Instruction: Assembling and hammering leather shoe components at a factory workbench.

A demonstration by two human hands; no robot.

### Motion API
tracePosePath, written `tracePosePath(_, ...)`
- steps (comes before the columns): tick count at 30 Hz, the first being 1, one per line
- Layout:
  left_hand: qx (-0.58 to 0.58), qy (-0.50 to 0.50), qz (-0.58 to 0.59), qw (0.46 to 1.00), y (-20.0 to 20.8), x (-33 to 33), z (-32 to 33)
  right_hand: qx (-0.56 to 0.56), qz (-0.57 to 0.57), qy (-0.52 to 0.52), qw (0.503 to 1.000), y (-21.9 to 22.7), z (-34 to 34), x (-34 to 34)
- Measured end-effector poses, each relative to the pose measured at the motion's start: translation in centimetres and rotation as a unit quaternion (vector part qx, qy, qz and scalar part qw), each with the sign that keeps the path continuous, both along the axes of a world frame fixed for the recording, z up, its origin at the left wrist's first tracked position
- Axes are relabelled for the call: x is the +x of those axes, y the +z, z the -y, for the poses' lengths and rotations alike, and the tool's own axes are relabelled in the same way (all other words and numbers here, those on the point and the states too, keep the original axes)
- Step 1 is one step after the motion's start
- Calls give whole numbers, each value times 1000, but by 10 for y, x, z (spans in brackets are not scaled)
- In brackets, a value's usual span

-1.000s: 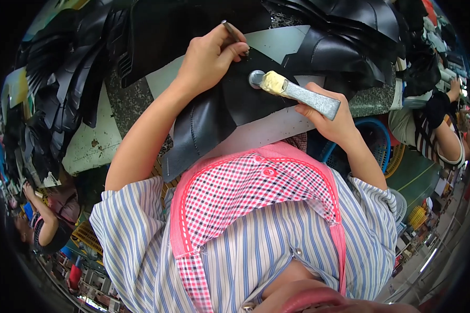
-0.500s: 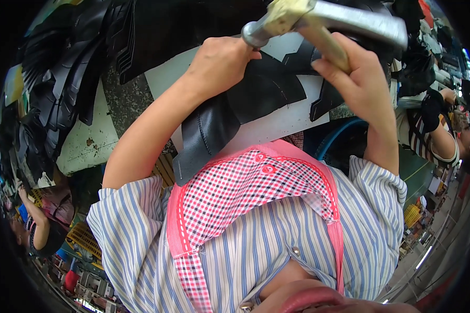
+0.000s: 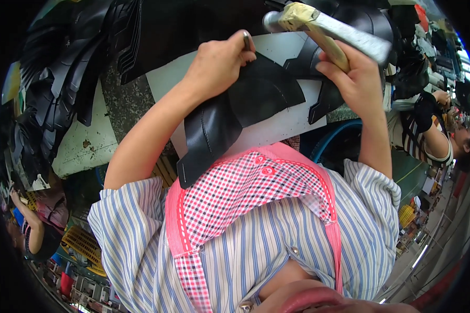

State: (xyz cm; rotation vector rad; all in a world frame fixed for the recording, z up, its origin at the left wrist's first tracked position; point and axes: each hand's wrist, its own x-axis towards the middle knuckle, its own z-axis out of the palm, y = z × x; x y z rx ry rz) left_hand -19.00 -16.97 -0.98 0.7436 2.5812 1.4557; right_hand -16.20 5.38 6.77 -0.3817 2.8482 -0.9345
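My left hand (image 3: pixel 214 68) is closed around a short metal punch (image 3: pixel 246 39), whose top end shows above the fingers; its lower end is hidden. Beneath that hand lies a black leather piece (image 3: pixel 266 88) with a stitched line, its flap (image 3: pixel 208 138) reaching over the near edge of the board toward my apron. In my right hand (image 3: pixel 357 78) is a hammer (image 3: pixel 350 36), gripped by its wooden handle. Yellow tape wraps the head near the handle. The hammer's round face is apart from the punch, to its right.
A white board (image 3: pixel 284 125) supports the work. Stacks of black leather pieces (image 3: pixel 68 68) fill the far left, and more pieces (image 3: pixel 326 101) lie at right. A blue rim (image 3: pixel 331 138) shows below the table. Other people sit at both sides, one at right (image 3: pixel 436 128).
The hammer head has moved right and away from above the punch, uncovering the punch's top. My left hand has stayed nearly in place on the leather.
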Motion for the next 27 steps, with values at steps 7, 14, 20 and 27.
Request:
tracePosePath(7,-50,191,-358,913,30,-44,14,120,-71,-49,989,-58,38,16)
tracePosePath(14,-203,151,-329,910,16,-49,36,-69,-181,-71,978,5,-10,3)
tracePosePath(20,-236,191,-435,847,15,-32,25,220,-162,-309,911,23,-109,-59)
tracePosePath(27,43,15,-182,982,96,-5,25,-119,-331,-184,918,35,-92,-12)
